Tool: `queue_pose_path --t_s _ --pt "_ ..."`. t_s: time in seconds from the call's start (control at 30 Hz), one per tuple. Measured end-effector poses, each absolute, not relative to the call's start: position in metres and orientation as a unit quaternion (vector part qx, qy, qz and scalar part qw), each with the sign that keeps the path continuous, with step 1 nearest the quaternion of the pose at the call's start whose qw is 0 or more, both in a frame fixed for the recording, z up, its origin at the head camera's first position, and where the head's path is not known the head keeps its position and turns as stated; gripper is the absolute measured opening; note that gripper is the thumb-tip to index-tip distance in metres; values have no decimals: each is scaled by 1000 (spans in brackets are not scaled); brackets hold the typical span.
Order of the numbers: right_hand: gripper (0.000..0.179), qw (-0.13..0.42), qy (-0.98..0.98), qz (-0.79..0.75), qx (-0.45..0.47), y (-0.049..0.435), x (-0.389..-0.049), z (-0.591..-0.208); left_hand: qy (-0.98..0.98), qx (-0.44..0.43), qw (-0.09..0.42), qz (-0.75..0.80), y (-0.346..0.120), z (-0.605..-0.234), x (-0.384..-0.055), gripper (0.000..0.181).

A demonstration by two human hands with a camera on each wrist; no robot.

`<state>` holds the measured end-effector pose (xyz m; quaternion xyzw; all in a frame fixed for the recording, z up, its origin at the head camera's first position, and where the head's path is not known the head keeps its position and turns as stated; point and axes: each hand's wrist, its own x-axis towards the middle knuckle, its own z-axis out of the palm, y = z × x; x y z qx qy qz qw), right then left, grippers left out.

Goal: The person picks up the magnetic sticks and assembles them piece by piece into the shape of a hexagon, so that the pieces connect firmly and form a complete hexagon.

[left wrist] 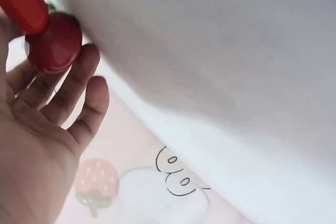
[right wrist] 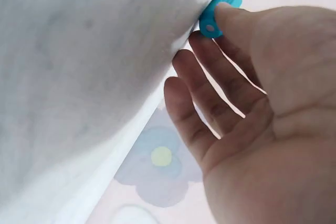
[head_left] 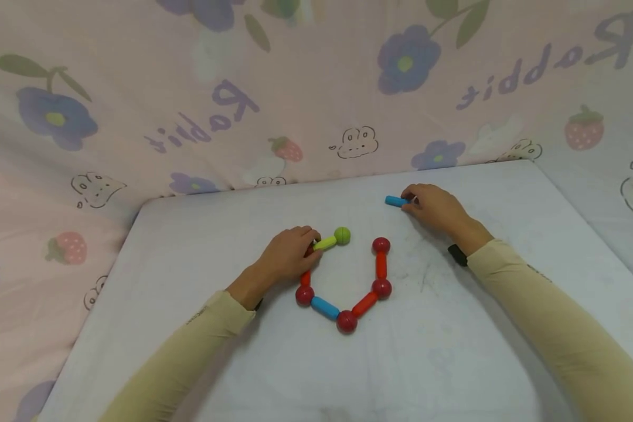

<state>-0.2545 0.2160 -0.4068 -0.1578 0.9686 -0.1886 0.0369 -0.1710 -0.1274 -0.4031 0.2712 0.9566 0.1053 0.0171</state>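
On the white table lies a U-shaped chain of magnetic-looking rods and balls. My left hand [head_left: 285,255] holds a red ball [left wrist: 55,43] at the chain's left end, fingers curled about it. From that ball a yellow-green rod [head_left: 325,243] runs to a green ball [head_left: 342,235]. A red rod [left wrist: 23,1] also joins it, mostly covered by the hand in the head view. Farther back on the right, my right hand [head_left: 438,208] pinches a loose blue rod [head_left: 395,201] between thumb and fingers. In the right wrist view, the blue rod [right wrist: 220,11] shows a small round end.
Nearest me is the chain's bottom red ball [head_left: 347,322], linked by a blue rod [head_left: 324,308] and a red rod [head_left: 365,305]. The chain's right end is a red ball [head_left: 381,245]. A printed cloth [head_left: 306,88] hangs behind the table [head_left: 427,363].
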Motion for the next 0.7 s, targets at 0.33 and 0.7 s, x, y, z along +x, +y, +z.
queue_pose_path --t_s 0.33,0.7 --pt "40 31 971 -178 -157 215 -252 -407 953 280 11 113 -127 -404 -176 32" --pt "30 44 963 -196 -178 217 -248 -407 957 266 -13 117 -124 -408 -168 27"
